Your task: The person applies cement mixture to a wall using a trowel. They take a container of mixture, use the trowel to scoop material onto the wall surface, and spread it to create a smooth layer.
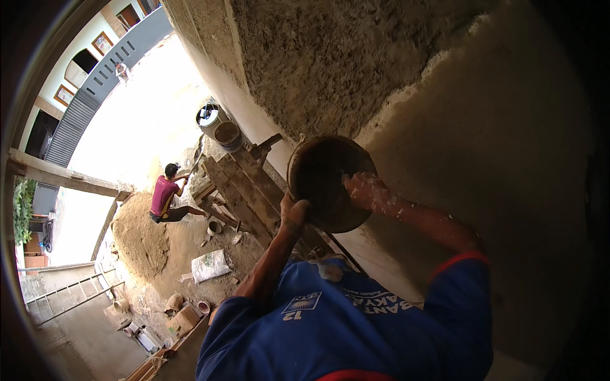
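In the head view, the smooth wall surface (489, 120) on the right appears to be done, while the rough patch (330, 63) on the far side seems left to be finished. The bucket (338, 218) is held close before them, its left rim gripped by the left hand (294, 214). The right hand (367, 190) is reached in from the right, elbow bent, fingers curled; whether anything is held cannot be told.
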`<action>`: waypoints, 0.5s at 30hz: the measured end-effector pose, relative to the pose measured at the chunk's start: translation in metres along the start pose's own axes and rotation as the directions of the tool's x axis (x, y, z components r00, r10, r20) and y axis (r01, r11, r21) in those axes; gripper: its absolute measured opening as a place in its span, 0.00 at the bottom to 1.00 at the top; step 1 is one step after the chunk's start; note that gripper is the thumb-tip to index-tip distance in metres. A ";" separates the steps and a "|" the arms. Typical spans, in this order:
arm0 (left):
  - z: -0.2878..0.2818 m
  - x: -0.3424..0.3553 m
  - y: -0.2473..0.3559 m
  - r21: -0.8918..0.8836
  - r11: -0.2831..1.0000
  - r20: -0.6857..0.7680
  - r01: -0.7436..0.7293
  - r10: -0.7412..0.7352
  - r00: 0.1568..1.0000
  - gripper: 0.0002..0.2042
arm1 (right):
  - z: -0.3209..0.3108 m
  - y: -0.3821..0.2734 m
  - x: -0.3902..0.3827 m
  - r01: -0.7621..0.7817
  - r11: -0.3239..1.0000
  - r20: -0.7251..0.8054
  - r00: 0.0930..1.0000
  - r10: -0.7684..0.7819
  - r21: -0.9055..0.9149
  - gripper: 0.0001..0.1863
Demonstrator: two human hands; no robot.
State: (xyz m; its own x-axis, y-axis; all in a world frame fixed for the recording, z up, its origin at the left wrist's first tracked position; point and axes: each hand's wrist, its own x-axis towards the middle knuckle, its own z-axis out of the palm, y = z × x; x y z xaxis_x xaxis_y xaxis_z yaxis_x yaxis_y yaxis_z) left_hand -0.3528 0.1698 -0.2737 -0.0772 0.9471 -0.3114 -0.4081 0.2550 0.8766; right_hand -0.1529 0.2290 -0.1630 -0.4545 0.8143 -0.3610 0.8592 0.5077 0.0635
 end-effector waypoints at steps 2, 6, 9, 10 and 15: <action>-0.003 0.001 0.006 -0.052 0.998 -0.012 0.022 -0.022 1.000 0.26 | 0.015 -0.019 -0.003 0.152 0.988 -0.021 0.988 -0.152 0.006 0.15; -0.001 0.008 0.019 -0.101 0.987 -0.001 0.125 -0.126 0.992 0.26 | 0.027 -0.024 -0.019 0.304 0.931 -0.042 0.947 -0.318 -0.200 0.18; -0.025 0.017 0.001 0.034 0.992 0.024 0.122 -0.123 0.992 0.27 | -0.003 -0.003 -0.025 0.348 0.936 0.149 0.929 -0.338 -0.046 0.18; -0.027 0.018 -0.001 0.034 0.991 0.020 0.129 -0.130 0.991 0.27 | -0.009 0.013 -0.029 0.344 0.932 0.004 0.938 -0.346 -0.111 0.18; 0.003 0.007 0.038 0.014 1.000 0.124 0.015 -0.016 0.992 0.29 | -0.004 0.036 0.026 0.182 0.949 -0.049 0.978 -0.201 -0.259 0.16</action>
State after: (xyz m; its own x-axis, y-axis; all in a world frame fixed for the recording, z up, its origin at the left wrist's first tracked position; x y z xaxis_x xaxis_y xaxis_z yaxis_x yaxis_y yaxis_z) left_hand -0.3662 0.1864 -0.2410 0.0432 0.9597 -0.2776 -0.3965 0.2715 0.8770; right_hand -0.1345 0.2692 -0.1662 -0.6285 0.7086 -0.3206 0.6718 0.7023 0.2352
